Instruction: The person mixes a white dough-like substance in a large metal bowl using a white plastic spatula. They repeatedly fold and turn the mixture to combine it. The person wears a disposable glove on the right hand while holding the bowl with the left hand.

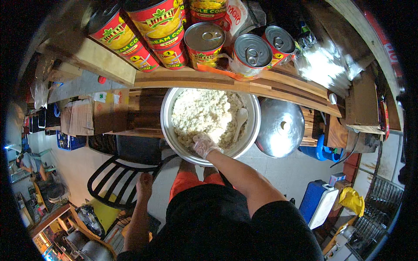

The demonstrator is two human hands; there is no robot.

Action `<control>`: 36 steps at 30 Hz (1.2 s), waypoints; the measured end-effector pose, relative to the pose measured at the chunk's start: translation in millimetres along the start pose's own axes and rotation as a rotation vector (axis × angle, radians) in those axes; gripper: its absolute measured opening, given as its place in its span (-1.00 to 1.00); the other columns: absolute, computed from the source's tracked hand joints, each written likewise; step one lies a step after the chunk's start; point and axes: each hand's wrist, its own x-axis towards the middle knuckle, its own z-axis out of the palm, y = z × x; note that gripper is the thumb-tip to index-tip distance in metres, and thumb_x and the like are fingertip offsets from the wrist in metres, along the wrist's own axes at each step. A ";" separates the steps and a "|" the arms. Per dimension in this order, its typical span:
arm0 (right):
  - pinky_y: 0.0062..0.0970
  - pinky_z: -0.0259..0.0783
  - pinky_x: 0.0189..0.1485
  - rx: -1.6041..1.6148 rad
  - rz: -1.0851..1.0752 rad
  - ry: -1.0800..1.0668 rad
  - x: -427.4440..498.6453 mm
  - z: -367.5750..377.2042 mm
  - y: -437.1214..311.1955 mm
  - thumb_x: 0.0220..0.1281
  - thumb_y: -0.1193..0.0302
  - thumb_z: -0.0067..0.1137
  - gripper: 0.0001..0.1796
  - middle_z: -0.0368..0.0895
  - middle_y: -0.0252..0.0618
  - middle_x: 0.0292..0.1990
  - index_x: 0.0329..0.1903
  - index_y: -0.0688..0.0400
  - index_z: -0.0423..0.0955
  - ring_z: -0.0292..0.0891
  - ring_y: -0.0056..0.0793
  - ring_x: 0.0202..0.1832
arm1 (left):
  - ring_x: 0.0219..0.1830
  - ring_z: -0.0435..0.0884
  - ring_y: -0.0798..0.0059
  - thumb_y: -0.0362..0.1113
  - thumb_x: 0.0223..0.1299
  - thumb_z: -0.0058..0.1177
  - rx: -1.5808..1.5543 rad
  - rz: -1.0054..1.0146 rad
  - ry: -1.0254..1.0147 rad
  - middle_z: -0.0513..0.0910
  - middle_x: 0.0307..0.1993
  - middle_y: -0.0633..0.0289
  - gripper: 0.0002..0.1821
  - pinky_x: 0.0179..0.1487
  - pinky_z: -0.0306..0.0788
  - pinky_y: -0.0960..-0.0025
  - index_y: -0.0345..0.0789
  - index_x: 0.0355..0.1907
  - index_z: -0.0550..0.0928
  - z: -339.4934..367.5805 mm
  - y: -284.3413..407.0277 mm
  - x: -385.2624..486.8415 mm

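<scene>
A wide metal pot (166, 130) in front of me holds a white, crumbly mass that looks like cooked rice (199, 111). My right hand (205, 145), in a clear plastic glove, reaches into the near side of the rice with its fingers bent down. Whether it grasps any rice is hard to make out. Against the pot's right inner wall leans a white serving spoon (241, 119), its lower end in the food. My left hand (144, 186) hangs bare beside a black slatted chair (114, 182), its fingers curled; I cannot tell whether it touches the chair.
A round metal lid (281, 129) stands right of the pot. Above, a wooden shelf (196, 80) carries several corn cans (204, 42) and plastic bags (323, 62). Cardboard boxes (78, 115) lie left. A blue cooler (316, 202) is on the right; a person (32, 164) is far left.
</scene>
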 end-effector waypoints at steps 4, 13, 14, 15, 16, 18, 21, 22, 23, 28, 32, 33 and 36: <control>-0.35 0.47 0.00 0.140 0.065 -0.019 7.7 -9.5 8.8 0.32 0.34 -0.13 -0.73 0.65 -0.07 -0.17 -0.23 0.19 0.55 0.59 -0.24 -0.08 | -0.17 0.59 0.17 -0.19 0.36 0.03 0.124 0.028 0.203 0.59 -0.27 0.08 -0.77 -0.05 0.44 0.20 -0.33 -0.17 0.53 -42.5 -12.9 -37.5; -0.21 0.32 0.28 0.006 0.043 0.018 -12.4 -88.2 -4.5 0.33 0.31 -0.08 -0.65 0.47 0.03 0.17 0.08 0.17 0.48 0.35 -0.06 0.27 | -0.14 0.55 0.06 -0.21 0.34 -0.01 0.640 0.250 0.212 0.59 -0.26 0.11 -0.82 -0.04 0.39 0.05 -0.29 -0.24 0.55 -67.5 2.2 -63.0; -0.21 0.30 0.30 -0.098 -0.044 0.123 -13.0 -90.1 -2.0 0.31 0.29 -0.05 -0.63 0.45 -0.02 0.20 0.11 0.10 0.49 0.35 -0.03 0.26 | -0.17 0.55 0.07 -0.22 0.32 0.00 0.704 0.266 0.245 0.58 -0.29 0.12 -0.83 -0.08 0.39 0.04 -0.28 -0.28 0.53 -69.7 2.0 -62.5; -0.21 0.29 0.32 -0.225 -0.105 0.166 -11.9 -88.9 1.1 0.29 0.27 -0.01 -0.60 0.43 -0.08 0.24 0.15 0.04 0.50 0.35 0.01 0.25 | -0.17 0.55 0.08 -0.22 0.31 0.00 0.710 0.270 0.260 0.58 -0.30 0.12 -0.84 -0.09 0.39 0.05 -0.28 -0.29 0.53 -71.2 1.8 -63.0; -0.19 0.25 0.35 -0.132 0.018 0.230 -12.6 -88.0 11.1 0.27 0.24 0.02 -0.53 0.32 -0.06 0.33 0.24 0.01 0.44 0.25 0.05 0.32 | -0.18 0.55 0.08 -0.23 0.30 0.01 0.716 0.276 0.274 0.58 -0.31 0.13 -0.85 -0.10 0.39 0.05 -0.28 -0.30 0.53 -72.8 1.6 -63.4; -0.23 0.27 0.34 0.007 0.302 0.422 -9.2 -79.9 33.8 0.27 0.23 0.03 -0.50 0.40 -0.03 0.27 0.26 0.01 0.41 0.31 0.01 0.29 | -0.19 0.55 0.08 -0.25 0.29 0.01 0.720 0.287 0.300 0.58 -0.32 0.13 -0.86 -0.12 0.40 0.06 -0.28 -0.31 0.53 -72.3 1.5 -62.5; -0.28 0.32 0.28 0.040 0.374 0.392 5.5 -58.0 66.3 0.32 0.27 0.02 -0.59 0.60 -0.02 0.02 0.18 0.08 0.46 0.50 -0.11 0.11 | -0.22 0.55 0.06 -0.27 0.28 0.00 0.719 0.287 0.322 0.58 -0.32 0.13 -0.87 -0.16 0.41 0.07 -0.29 -0.32 0.52 -67.0 0.6 -62.8; -0.28 0.34 0.25 0.019 0.334 0.318 12.3 -49.4 72.0 0.33 0.29 0.00 -0.63 0.63 -0.03 -0.03 0.13 0.11 0.49 0.53 -0.12 0.06 | -0.22 0.55 0.06 -0.28 0.28 -0.01 0.719 0.290 0.320 0.58 -0.32 0.12 -0.87 -0.16 0.41 0.06 -0.29 -0.32 0.52 -66.4 -0.1 -62.7; -0.27 0.37 0.22 -0.015 0.321 0.240 18.1 -41.8 75.2 0.35 0.31 -0.01 -0.66 0.66 -0.05 -0.08 0.09 0.14 0.52 0.56 -0.14 0.02 | -0.23 0.55 0.05 -0.28 0.28 -0.01 0.732 0.306 0.336 0.58 -0.33 0.12 -0.87 -0.17 0.41 0.06 -0.29 -0.32 0.52 -66.9 -0.9 -61.7; -0.25 0.47 0.12 -0.249 0.270 0.119 23.0 -34.3 64.6 0.22 0.44 -0.02 -0.64 0.67 -0.08 -0.09 0.04 0.27 0.54 0.59 -0.16 -0.03 | -0.27 0.55 0.04 -0.29 0.29 -0.03 0.717 0.382 0.348 0.57 -0.36 0.09 -0.86 -0.19 0.42 0.05 -0.30 -0.34 0.52 -66.2 -5.3 -58.3; -0.19 0.37 0.25 -0.132 0.203 0.128 5.0 -53.5 53.0 0.26 0.37 -0.01 -0.52 0.51 0.05 0.12 0.23 0.20 0.40 0.47 -0.07 0.16 | -0.29 0.55 0.05 -0.28 0.30 -0.04 0.745 0.257 0.285 0.57 -0.38 0.09 -0.85 -0.21 0.43 0.06 -0.30 -0.35 0.52 -66.5 -1.4 -60.6; -0.18 0.36 0.26 -0.052 0.243 0.212 2.3 -58.7 55.6 0.31 0.37 -0.06 -0.54 0.44 0.10 0.17 0.24 0.19 0.39 0.43 -0.03 0.20 | -0.29 0.55 0.05 -0.28 0.30 -0.03 0.720 0.278 0.287 0.56 -0.38 0.10 -0.86 -0.21 0.43 0.06 -0.30 -0.35 0.52 -66.9 0.2 -60.5; -0.19 0.30 0.31 -0.183 0.257 0.413 6.5 -73.9 80.3 0.20 0.30 0.08 -0.37 0.25 0.09 0.34 0.36 0.11 0.27 0.33 -0.05 0.29 | -0.29 0.54 0.06 -0.29 0.29 -0.03 0.695 0.311 0.285 0.56 -0.37 0.11 -0.88 -0.22 0.43 0.06 -0.28 -0.34 0.52 -68.1 4.1 -60.2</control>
